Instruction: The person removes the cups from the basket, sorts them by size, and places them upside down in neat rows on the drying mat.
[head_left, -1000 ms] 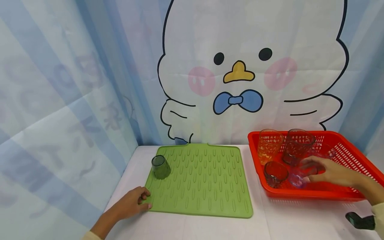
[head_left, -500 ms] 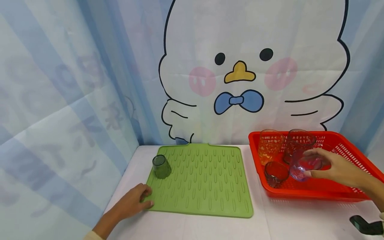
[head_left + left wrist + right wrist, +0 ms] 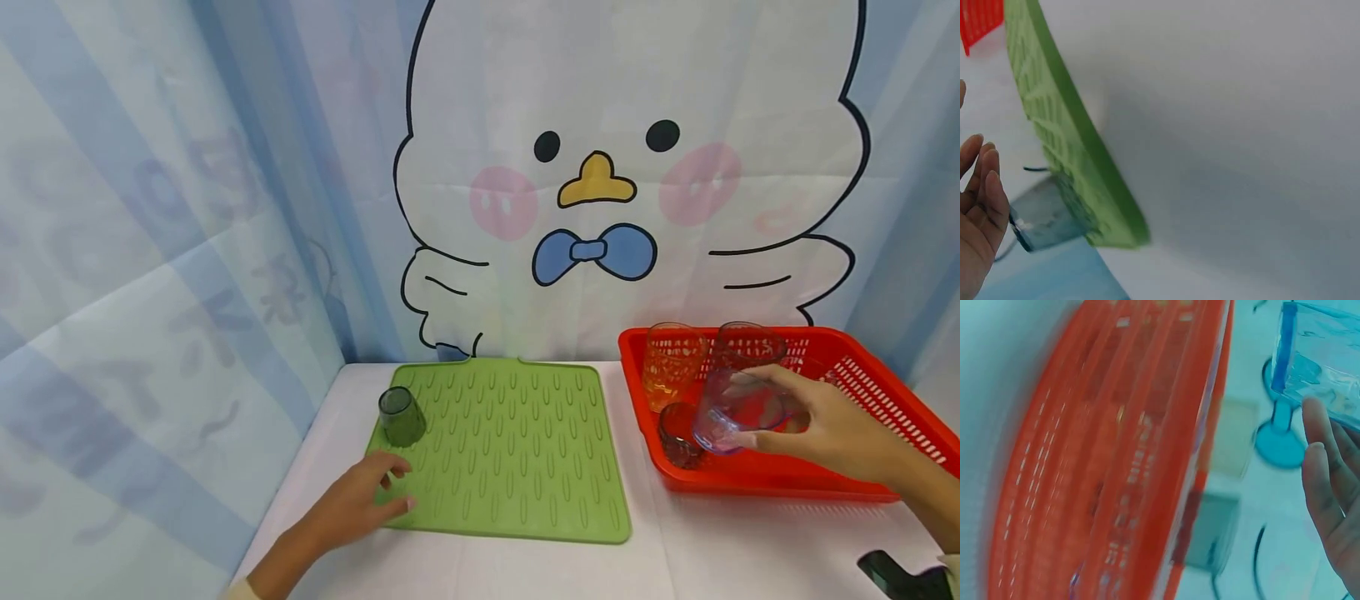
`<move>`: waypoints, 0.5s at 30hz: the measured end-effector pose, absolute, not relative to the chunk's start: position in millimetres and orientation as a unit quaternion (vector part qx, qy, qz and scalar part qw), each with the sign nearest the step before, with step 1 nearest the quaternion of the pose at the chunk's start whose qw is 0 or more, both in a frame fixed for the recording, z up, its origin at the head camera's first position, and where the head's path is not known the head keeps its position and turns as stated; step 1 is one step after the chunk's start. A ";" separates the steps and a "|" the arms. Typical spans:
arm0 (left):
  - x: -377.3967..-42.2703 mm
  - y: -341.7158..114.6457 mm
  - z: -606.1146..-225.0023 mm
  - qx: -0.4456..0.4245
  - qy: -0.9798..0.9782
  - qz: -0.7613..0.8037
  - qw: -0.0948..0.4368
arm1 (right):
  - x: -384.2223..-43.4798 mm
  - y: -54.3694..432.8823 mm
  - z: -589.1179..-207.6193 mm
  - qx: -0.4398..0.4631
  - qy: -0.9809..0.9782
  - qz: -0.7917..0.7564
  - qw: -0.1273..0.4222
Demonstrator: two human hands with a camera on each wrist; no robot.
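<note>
My right hand (image 3: 832,421) grips a clear bluish-purple glass (image 3: 722,417), thumb on the near side and fingers on the far side. In the right wrist view the glass (image 3: 1325,359) shows beyond the fingers, raised above the basket rim. The left hand (image 3: 358,504) holds nothing; it hovers at the front left corner of a green drying mat (image 3: 517,467), fingers loosely bent. Behind that hand, a dark grey-green glass (image 3: 402,422) stands on the mat with its narrower end up. The left wrist view shows this glass (image 3: 1047,215) just past the fingertips.
A red plastic basket (image 3: 780,485) stands on the white-covered table (image 3: 570,571) to the right. Inside are an orange glass (image 3: 670,371), a taller dark glass (image 3: 750,343) and a small dark glass (image 3: 677,450). A printed curtain (image 3: 600,317) hangs behind.
My right hand has taken hold of the bluish-purple glass, lifted it and brought it left, over the small dark glass. The left hand has moved slightly right and up over the mat's corner.
</note>
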State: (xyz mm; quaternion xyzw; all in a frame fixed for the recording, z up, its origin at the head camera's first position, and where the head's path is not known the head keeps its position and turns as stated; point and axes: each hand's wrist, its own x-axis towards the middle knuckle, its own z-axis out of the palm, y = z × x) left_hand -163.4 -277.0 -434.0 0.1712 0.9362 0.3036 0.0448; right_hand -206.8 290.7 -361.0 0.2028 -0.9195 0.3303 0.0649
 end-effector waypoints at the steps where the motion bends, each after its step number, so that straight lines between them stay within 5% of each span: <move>1: -162.0 -271.8 -431.7 0.175 0.934 0.308 0.046 | -204.2 285.4 -359.9 0.213 -0.915 0.335 0.067; 15: -140.6 -200.9 -403.4 0.254 0.905 0.340 0.023 | -171.0 201.4 -352.8 0.306 -0.888 0.336 0.069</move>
